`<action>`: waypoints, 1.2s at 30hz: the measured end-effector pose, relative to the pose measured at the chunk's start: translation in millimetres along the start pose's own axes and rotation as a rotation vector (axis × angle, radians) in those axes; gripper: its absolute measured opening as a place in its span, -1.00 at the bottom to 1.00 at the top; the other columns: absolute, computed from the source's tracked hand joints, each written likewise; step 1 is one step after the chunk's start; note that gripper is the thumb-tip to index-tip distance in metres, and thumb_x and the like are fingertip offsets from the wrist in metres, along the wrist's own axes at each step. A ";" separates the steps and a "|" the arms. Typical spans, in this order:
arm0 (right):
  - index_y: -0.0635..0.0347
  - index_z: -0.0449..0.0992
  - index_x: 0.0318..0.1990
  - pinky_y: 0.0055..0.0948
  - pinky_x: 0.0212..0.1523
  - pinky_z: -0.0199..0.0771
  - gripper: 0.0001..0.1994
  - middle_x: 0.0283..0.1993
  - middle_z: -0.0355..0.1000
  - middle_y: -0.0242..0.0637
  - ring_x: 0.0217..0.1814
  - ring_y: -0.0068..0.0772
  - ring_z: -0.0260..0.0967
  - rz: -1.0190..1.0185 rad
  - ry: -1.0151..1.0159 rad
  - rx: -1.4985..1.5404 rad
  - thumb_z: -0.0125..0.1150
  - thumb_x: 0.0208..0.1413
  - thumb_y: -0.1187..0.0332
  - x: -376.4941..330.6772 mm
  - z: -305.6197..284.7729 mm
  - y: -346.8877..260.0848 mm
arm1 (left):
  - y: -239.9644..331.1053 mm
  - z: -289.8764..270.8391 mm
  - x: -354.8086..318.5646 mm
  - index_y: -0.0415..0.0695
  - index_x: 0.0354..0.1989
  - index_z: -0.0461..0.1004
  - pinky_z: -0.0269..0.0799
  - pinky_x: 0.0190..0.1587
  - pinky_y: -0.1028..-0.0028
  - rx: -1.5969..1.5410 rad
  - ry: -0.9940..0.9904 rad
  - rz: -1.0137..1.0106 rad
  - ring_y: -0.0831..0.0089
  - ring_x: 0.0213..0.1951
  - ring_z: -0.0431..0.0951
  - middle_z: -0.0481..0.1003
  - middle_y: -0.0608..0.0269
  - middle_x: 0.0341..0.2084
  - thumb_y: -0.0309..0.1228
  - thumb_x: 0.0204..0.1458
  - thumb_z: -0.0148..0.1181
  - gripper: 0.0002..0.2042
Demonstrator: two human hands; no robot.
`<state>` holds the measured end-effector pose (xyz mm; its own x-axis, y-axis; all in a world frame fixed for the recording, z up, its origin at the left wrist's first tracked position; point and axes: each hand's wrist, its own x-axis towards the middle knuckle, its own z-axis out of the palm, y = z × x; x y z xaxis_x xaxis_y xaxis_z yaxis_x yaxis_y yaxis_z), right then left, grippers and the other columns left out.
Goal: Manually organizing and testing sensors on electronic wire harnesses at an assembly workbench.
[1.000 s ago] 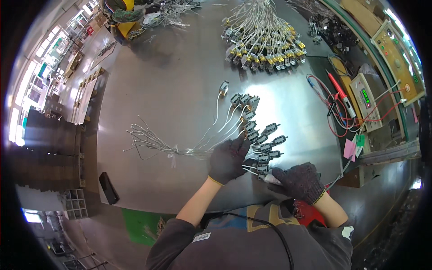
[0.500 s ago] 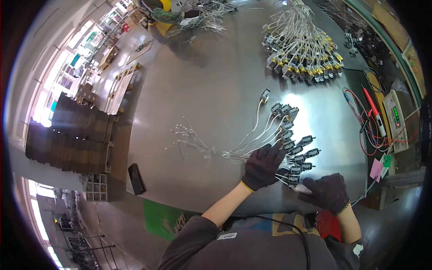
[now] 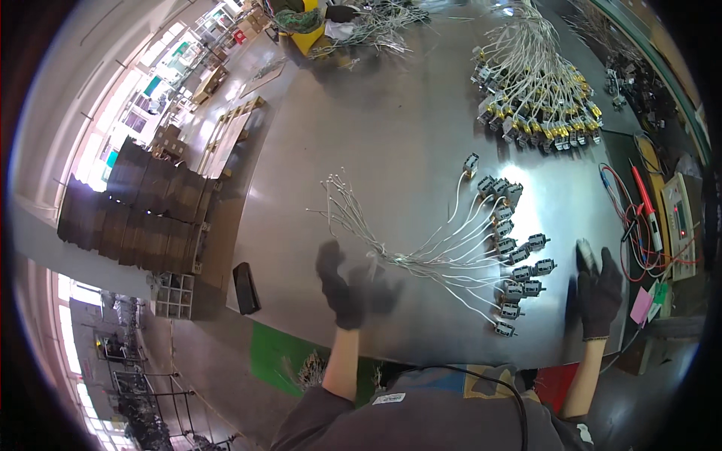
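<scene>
Your left hand [image 3: 350,289], in a dark glove, hovers over the near part of the grey metal worktop [image 3: 391,135], its grip spread, fingers apart and holding nothing; the hand is blurred. It sits just beside the gathered white leads of the wire harness [image 3: 444,259], near the point where the leads bunch together. From there the leads fan out to the right and end in a curved row of small dark connector blocks [image 3: 515,267], which lie flat on the worktop between your two hands. The free wire ends [image 3: 335,203] splay out to the left, further from you. Your right hand [image 3: 598,289], also gloved, rests at the right end of the row, just beside the nearest blocks, its grip open with fingers extended and nothing pinched. A second, larger bundle of harnesses with yellow-tipped connectors [image 3: 538,113] lies well apart at the far side. A test meter with red leads [image 3: 677,222] stands at the right edge.
</scene>
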<state>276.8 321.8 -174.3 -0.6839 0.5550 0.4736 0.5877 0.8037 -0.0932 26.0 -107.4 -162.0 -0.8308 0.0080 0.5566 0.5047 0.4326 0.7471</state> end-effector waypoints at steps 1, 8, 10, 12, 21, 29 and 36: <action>0.12 0.40 0.37 -0.10 0.39 0.36 -0.39 0.39 0.39 -0.11 0.46 -0.06 0.31 0.067 0.020 0.098 0.35 0.14 0.28 2.6 4.3 -1.7 | -20.1 -5.5 15.6 -0.29 0.34 0.33 0.43 0.23 0.24 -0.102 -0.056 0.050 0.21 0.09 0.52 0.40 0.02 0.21 -0.22 0.31 0.10 -0.49; 0.21 0.49 0.20 -0.11 0.31 0.44 -0.51 0.19 0.51 -0.03 0.26 0.07 0.46 -0.269 0.166 0.499 0.40 0.07 0.41 49.6 -11.0 -100.0 | -14.2 54.9 72.7 -0.19 0.21 0.44 0.44 -0.23 0.39 -0.411 -0.224 -0.101 0.44 -0.30 0.52 0.52 0.25 -0.28 0.07 0.35 -0.07 -0.44; 0.19 0.51 0.14 -0.11 0.20 0.52 -0.54 0.12 0.53 -0.02 0.17 0.08 0.51 -0.264 0.155 0.607 0.40 0.05 0.41 51.2 -10.0 -121.8 | -5.0 68.0 70.8 -0.11 0.08 0.49 0.13 -0.55 0.47 -0.932 -0.290 -0.535 0.56 -0.59 0.27 0.32 0.47 -0.60 0.33 0.25 -0.08 -0.31; 0.17 0.53 0.10 -0.16 0.01 0.63 -0.56 0.03 0.56 -0.06 0.03 0.01 0.57 -0.267 0.089 0.726 0.41 0.01 0.42 51.3 -16.5 -138.9 | 3.2 82.4 67.2 -0.09 -0.01 0.49 -0.11 -0.64 0.47 -0.951 -0.254 -0.477 0.61 -0.68 0.05 0.17 0.54 -0.67 0.52 0.10 -0.07 -0.19; 0.18 0.59 0.00 -0.19 -0.04 0.62 -0.65 -0.05 0.61 -0.11 -0.07 -0.09 0.61 -0.418 -0.152 0.946 0.45 0.04 0.37 72.1 -41.8 -171.1 | 16.4 129.9 58.9 0.01 -0.13 0.56 0.30 -0.47 0.59 -1.407 -0.374 -0.450 0.62 -0.52 0.43 0.49 0.47 -0.46 0.02 0.42 -0.10 -0.61; 0.20 0.43 0.32 -0.18 0.15 0.59 -0.26 0.16 0.55 -0.04 0.15 -0.06 0.58 -0.413 -0.167 1.005 0.54 0.05 0.04 101.3 -65.0 -227.5 | 31.6 152.6 44.6 -0.08 -0.11 0.56 0.45 -0.29 0.58 -1.557 -0.453 -0.688 0.62 -0.35 0.54 0.56 0.46 -0.36 -0.13 0.37 0.13 -0.73; 0.14 0.49 0.27 -0.18 0.21 0.55 -0.38 0.21 0.54 -0.05 0.22 -0.01 0.54 -0.378 -0.455 0.947 0.50 0.08 0.10 126.0 -63.6 -241.9 | 86.1 158.3 38.6 -0.21 0.07 0.53 0.42 -0.22 0.56 -1.303 -0.321 -0.612 0.66 -0.26 0.50 0.53 0.48 -0.24 -0.28 0.18 0.34 -0.64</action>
<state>75.9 183.7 -36.4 -0.9576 0.1110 0.2660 -0.1259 0.6690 -0.7325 0.2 72.8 -133.7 -0.9152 0.3972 0.0682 -0.2304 -0.6545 0.7201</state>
